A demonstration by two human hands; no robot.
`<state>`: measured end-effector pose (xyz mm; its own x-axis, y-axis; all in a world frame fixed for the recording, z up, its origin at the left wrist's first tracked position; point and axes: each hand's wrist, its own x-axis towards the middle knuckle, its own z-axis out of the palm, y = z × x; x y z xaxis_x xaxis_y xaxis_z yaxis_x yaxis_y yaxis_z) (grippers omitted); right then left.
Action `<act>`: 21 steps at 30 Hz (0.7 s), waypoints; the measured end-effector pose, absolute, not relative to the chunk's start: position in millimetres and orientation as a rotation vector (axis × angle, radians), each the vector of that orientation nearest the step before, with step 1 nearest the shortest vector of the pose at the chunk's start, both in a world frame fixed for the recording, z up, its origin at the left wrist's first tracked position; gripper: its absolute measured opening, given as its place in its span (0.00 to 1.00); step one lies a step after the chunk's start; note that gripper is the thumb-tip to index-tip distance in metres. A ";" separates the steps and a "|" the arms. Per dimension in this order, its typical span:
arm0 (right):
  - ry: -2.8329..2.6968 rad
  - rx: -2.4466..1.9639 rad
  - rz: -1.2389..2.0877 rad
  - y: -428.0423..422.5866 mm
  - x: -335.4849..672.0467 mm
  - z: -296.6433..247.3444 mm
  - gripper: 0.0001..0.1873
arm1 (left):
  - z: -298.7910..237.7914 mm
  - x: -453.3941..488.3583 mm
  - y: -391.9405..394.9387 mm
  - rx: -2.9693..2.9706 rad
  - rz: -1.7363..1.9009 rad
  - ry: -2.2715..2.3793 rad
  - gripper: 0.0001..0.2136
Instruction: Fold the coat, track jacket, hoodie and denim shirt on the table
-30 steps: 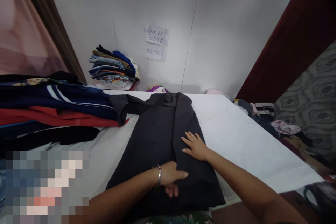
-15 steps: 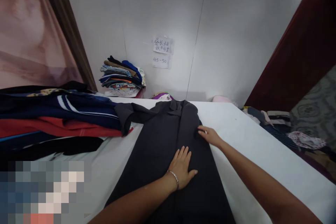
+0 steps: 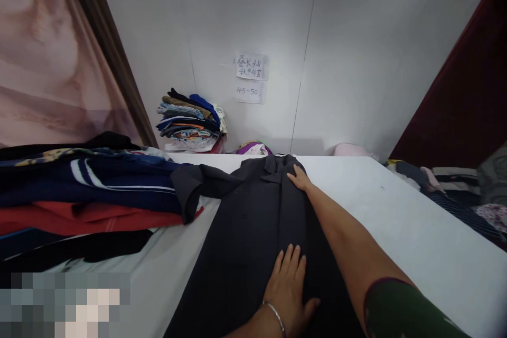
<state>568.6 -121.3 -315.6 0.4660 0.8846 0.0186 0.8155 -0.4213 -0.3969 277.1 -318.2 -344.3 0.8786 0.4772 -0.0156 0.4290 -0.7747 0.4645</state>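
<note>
A long dark grey coat (image 3: 245, 222) lies lengthwise on the white table (image 3: 400, 227), collar at the far end, one sleeve stretched left onto a clothes pile. My left hand (image 3: 289, 288), with a bracelet on the wrist, lies flat and open on the coat's lower part. My right hand (image 3: 299, 178) reaches far forward and rests on the coat near the collar, fingers flat against the cloth as far as I can see.
A pile of folded clothes (image 3: 83, 190) in navy, red and black fills the table's left side. Another folded stack (image 3: 192, 121) sits by the back wall under paper notes (image 3: 251, 76). More garments (image 3: 447, 185) lie at the right.
My right hand has slid up along the coat's right edge to the collar. My left hand has stayed flat on the lower part. The view has moved forward.
</note>
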 end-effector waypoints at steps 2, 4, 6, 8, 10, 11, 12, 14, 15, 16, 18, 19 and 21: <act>-1.473 -2.411 0.321 -114.8 561.3 -323.9 0.40 | -343.2 278.4 -317.9 2.582 0.131 0.661 0.39; -1.479 -2.459 0.346 -113.3 556.8 -326.8 0.41 | -340.9 278.8 -317.6 2.576 0.131 0.665 0.39; -1.485 -2.497 0.361 -115.6 554.7 -324.3 0.41 | -339.2 278.3 -317.5 2.561 0.130 0.669 0.39; -1.501 -2.528 0.371 -121.8 551.9 -319.1 0.40 | -338.5 277.2 -318.1 2.549 0.145 0.664 0.39; -1.538 -2.544 0.373 -132.7 545.4 -314.4 0.39 | -338.2 275.6 -319.9 2.540 0.182 0.654 0.38; -1.566 -2.545 0.372 -140.0 540.6 -313.0 0.38 | -337.7 274.6 -321.1 2.535 0.207 0.649 0.38; -1.599 -2.540 0.368 -148.7 535.0 -312.5 0.37 | -336.7 273.6 -322.4 2.529 0.231 0.642 0.38; -1.677 -2.515 0.355 -168.8 523.3 -314.6 0.36 | -333.1 271.7 -324.8 2.510 0.263 0.623 0.38; -1.718 -2.497 0.339 -179.6 518.0 -317.0 0.35 | -330.6 270.9 -325.6 2.499 0.269 0.617 0.38; -1.757 -2.476 0.314 -190.4 513.5 -320.3 0.35 | -328.0 270.2 -326.1 2.488 0.269 0.612 0.39; -1.810 -2.431 0.246 -211.3 506.7 -328.3 0.34 | -322.8 269.2 -326.5 2.469 0.261 0.607 0.39; -1.820 -2.406 0.214 -221.3 504.1 -332.3 0.33 | -320.7 269.0 -326.6 2.463 0.257 0.607 0.39; -1.821 -2.340 0.175 -241.2 499.4 -339.1 0.33 | -318.2 269.1 -326.6 2.460 0.249 0.608 0.39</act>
